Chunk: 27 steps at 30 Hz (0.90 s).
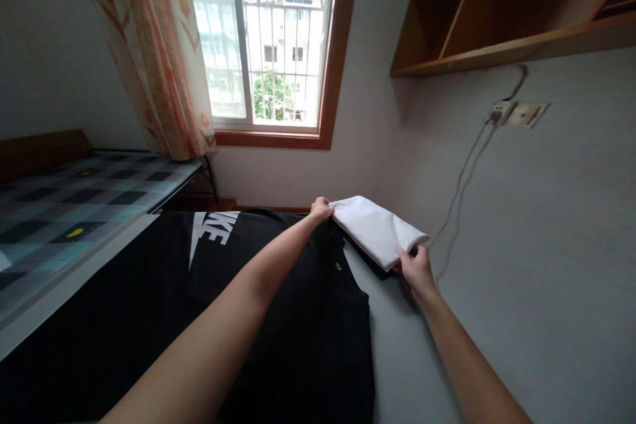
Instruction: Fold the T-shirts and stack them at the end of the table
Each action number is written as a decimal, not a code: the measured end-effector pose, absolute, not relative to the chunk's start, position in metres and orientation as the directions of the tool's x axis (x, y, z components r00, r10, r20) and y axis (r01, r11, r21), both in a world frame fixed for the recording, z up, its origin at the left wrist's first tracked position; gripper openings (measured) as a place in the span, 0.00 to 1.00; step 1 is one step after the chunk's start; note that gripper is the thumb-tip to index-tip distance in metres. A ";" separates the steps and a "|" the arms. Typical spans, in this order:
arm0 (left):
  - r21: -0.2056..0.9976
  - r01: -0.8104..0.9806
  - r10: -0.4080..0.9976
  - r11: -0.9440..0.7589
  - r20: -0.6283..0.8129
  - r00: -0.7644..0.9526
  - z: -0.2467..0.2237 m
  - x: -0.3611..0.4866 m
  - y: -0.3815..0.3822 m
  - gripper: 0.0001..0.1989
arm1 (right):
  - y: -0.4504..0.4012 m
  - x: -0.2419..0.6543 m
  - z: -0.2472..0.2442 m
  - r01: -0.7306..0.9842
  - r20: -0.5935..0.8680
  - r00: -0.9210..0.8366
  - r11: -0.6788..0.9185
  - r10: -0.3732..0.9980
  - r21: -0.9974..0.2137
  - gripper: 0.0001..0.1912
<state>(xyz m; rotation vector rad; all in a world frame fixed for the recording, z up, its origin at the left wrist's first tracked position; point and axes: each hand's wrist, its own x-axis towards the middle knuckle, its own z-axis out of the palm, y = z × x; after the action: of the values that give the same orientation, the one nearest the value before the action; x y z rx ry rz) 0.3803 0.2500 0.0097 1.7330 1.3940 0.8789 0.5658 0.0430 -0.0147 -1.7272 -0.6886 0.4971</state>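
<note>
Black garment [318,324] lies beside folded white cloth [372,228]

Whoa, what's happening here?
A person is holding a folded white cloth. The left hand pinches its far left corner, and the right hand grips the corner nearer the person. A black shirt with big white letters lies spread out beside it.
</note>
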 end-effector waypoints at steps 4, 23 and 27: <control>0.862 0.469 0.977 -0.190 0.121 0.173 0.017 0.389 0.253 0.17 | 0.045 0.562 -0.020 0.138 0.024 0.762 -0.125 0.647 -0.983 0.31; 0.769 0.474 0.891 -0.430 0.274 0.363 -0.008 0.308 0.186 0.15 | 0.041 0.567 -0.028 0.033 0.050 0.760 0.040 0.648 -0.999 0.25; 0.419 0.622 0.748 -0.662 0.433 0.504 -0.013 0.230 0.155 0.14 | 0.043 0.569 -0.029 0.016 0.041 0.783 0.046 0.621 -0.999 0.24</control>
<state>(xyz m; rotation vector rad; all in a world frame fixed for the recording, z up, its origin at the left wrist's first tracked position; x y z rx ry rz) 0.2298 0.1551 -0.0133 2.5368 1.1722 0.8843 0.5689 0.0434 -0.0291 -1.4674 -0.5461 0.4982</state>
